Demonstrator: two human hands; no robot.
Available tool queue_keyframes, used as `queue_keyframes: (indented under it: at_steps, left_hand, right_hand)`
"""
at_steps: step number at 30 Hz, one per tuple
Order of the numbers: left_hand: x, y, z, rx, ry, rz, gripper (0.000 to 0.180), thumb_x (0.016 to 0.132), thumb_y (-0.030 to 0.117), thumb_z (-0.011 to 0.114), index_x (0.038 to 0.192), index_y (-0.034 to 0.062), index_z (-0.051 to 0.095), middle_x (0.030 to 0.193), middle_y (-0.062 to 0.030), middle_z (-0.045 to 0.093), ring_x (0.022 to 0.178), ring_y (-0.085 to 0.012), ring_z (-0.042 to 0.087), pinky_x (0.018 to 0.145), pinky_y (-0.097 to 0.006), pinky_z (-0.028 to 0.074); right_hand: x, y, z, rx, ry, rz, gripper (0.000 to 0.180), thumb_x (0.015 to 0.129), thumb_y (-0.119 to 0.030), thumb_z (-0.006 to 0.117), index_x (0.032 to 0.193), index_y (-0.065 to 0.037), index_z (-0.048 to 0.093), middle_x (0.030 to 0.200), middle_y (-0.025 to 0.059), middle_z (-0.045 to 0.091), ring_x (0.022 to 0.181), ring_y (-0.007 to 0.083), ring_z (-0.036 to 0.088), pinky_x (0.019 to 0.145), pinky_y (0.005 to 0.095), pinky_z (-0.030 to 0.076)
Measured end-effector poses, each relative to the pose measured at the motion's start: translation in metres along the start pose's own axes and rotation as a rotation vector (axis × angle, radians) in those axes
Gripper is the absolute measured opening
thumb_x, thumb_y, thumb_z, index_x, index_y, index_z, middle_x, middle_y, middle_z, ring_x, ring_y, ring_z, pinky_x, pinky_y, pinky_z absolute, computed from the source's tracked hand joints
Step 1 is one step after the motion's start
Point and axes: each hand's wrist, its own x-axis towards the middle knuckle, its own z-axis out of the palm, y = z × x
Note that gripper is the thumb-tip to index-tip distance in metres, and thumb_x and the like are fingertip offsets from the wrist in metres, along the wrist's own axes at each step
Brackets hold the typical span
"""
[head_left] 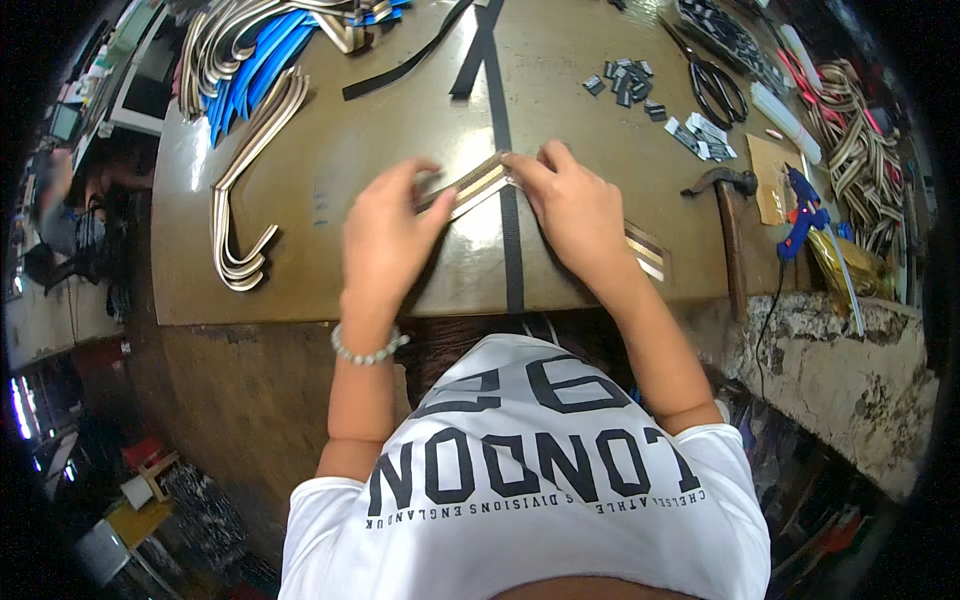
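Note:
A brown, gold and white striped strap (pixel 480 183) stretches between my hands above the table. My left hand (pixel 390 225) pinches its near-left part between thumb and fingers. At the far end, the fingertips of my right hand (pixel 575 205) close on the strap. Beneath it, a long black webbing strap (pixel 511 245) runs from the front table edge toward the back. A striped strip end (pixel 645 252) shows beyond my right wrist; whether it belongs to the held strap is hidden.
Folded striped straps (pixel 235 190) lie left, beside blue strips (pixel 250 75). On the right are small black tabs (pixel 625 82), white labels (pixel 702 137), black-handled scissors (pixel 716 90), a hammer (pixel 733 220) and a blue glue gun (pixel 800 220). The brown table (pixel 290 285) ends just before me.

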Motion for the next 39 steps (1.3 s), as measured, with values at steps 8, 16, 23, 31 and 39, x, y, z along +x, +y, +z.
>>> queue_keyframes:
  at_steps: [8, 16, 23, 31, 39]
  left_hand:
    - [-0.01, 0.011, 0.038, 0.034, 0.079, 0.426, 0.028, 0.083, 0.0, 0.062, 0.11, 0.0063, 0.067, 0.105, -0.0134, 0.061, 0.101, -0.0319, 0.057, 0.087, -0.041, 0.045]
    - [-0.003, 0.0, 0.053, -0.132, 0.018, 0.34, 0.036, 0.086, -0.008, 0.059, 0.119, 0.0047, 0.066, 0.108, -0.0138, 0.056, 0.085, -0.0234, 0.059, 0.082, -0.033, 0.049]
    - [-0.003, 0.004, 0.052, -0.313, 0.043, 0.208, 0.027, 0.088, -0.001, 0.065, 0.114, 0.0036, 0.069, 0.109, -0.0083, 0.055, 0.078, -0.013, 0.056, 0.071, -0.027, 0.048]
    - [-0.003, -0.001, 0.053, -0.438, 0.135, 0.118, 0.023, 0.082, -0.001, 0.071, 0.105, 0.002, 0.07, 0.102, -0.0068, 0.056, 0.072, -0.0107, 0.055, 0.064, -0.025, 0.048]
    - [-0.002, -0.001, 0.054, -0.45, 0.148, 0.126, 0.024, 0.082, 0.0, 0.071, 0.106, 0.0023, 0.07, 0.103, -0.0067, 0.057, 0.072, -0.01, 0.056, 0.063, -0.025, 0.048]
  right_hand:
    - [-0.004, 0.002, 0.0, -0.116, 0.039, -0.071, 0.035, 0.085, -0.01, 0.056, 0.118, -0.02, 0.064, 0.098, 0.0071, 0.057, 0.091, 0.0274, 0.065, 0.067, 0.0389, 0.056]
    - [-0.116, 0.191, -0.093, -0.036, 0.874, 0.867, 0.044, 0.075, -0.035, 0.084, 0.072, 0.003, 0.063, 0.079, 0.0148, 0.063, 0.081, 0.0272, 0.058, 0.082, 0.04, 0.047]
    - [-0.116, 0.299, -0.123, -0.132, 0.569, 0.742, 0.057, 0.088, -0.045, 0.069, 0.105, 0.008, 0.054, 0.081, 0.0177, 0.065, 0.072, 0.0337, 0.065, 0.073, 0.0448, 0.051]
    - [-0.012, 0.1, -0.138, 0.723, 0.22, 0.35, 0.049, 0.088, -0.041, 0.073, 0.117, -0.005, 0.056, 0.079, 0.0029, 0.067, 0.059, 0.006, 0.058, 0.044, 0.0198, 0.041]
    - [0.029, 0.048, -0.076, 0.469, -0.187, 0.16, 0.054, 0.088, -0.045, 0.071, 0.112, 0.001, 0.058, 0.084, 0.0134, 0.068, 0.074, 0.0214, 0.065, 0.069, 0.0325, 0.05]
